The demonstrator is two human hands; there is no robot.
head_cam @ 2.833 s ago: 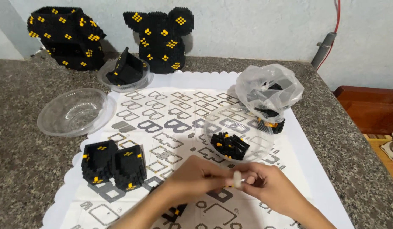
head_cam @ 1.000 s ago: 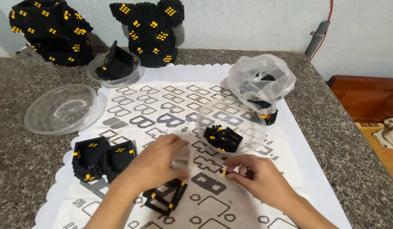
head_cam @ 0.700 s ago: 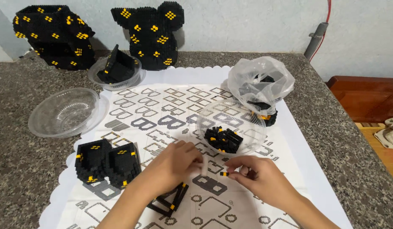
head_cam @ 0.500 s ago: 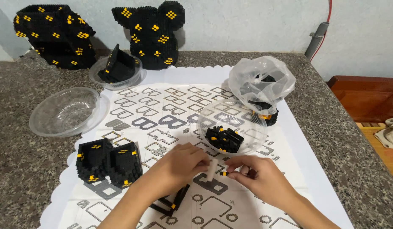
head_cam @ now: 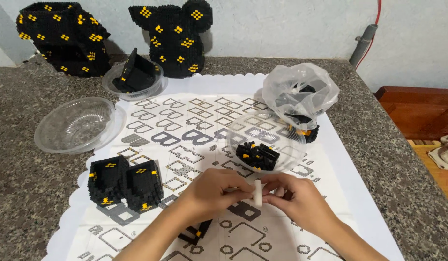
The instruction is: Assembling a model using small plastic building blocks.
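Both hands are meeting low-centre over the printed paper sheet [head_cam: 195, 140], and the step in hand looks like fitting or prying a tiny piece with a tool. The left hand [head_cam: 212, 193] is curling its fingers together against a small white stick-like tool [head_cam: 257, 192], and the right hand [head_cam: 296, 200] is pinching that same tool from the 3 o'clock side, fingertips pressed close; whether a brick sits between them cannot be told. Under the left wrist, at 6 o'clock, a small flat black-and-yellow brick piece [head_cam: 195, 232] is lying on the sheet, partly hidden. At 9 o'clock of the hands a black twin-block build [head_cam: 125, 183] is standing near. At 12 o'clock a clear shallow dish [head_cam: 282, 133] is holding loose black and yellow bricks [head_cam: 257, 155], just beyond the fingertips. Past it at 1 o'clock a crumpled clear plastic bag [head_cam: 301, 94] is sitting with more bricks. An empty clear bowl [head_cam: 74, 125] is at 10 o'clock, a second bowl with a black wedge [head_cam: 134, 77] at 11 o'clock, and two large black models [head_cam: 173, 36] are lining the wall. The next move probably calls for a steady fine pinch and a short reach to the dish. Open sheet is lying between the hands and the far bowls; the desk [head_cam: 21, 193] edge is running close on the right at 3 o'clock, so small parts could roll off there.
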